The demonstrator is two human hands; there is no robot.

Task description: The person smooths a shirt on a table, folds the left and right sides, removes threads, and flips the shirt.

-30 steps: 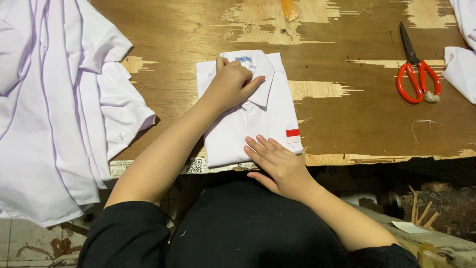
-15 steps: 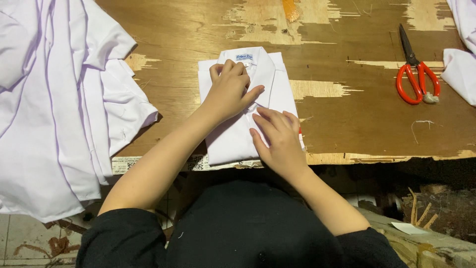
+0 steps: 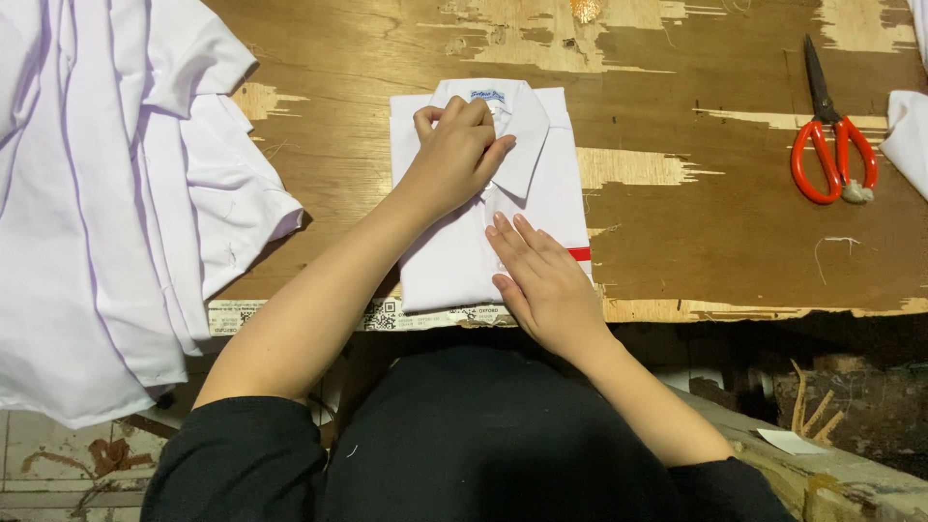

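A white folded shirt (image 3: 551, 184) with a collar and a small red mark on its right edge lies on the worn wooden table (image 3: 715, 242), near the front edge. My left hand (image 3: 456, 155) rests on the shirt's collar and upper front, fingers curled and pinching the fabric at the placket. Flat on the shirt's lower front lies my right hand (image 3: 541, 280), fingers together and pressing down. Both forearms reach in from below, and my left arm hides part of the shirt's lower left.
A heap of loose white garments (image 3: 106, 193) covers the table's left side and hangs over its edge. Red-handled scissors (image 3: 829, 145) lie at the right, beside another white cloth (image 3: 907, 130) at the far right edge.
My right hand slid from the shirt's bottom edge up onto its front, then settled on the lower front. My left hand drew its fingers in at the collar.
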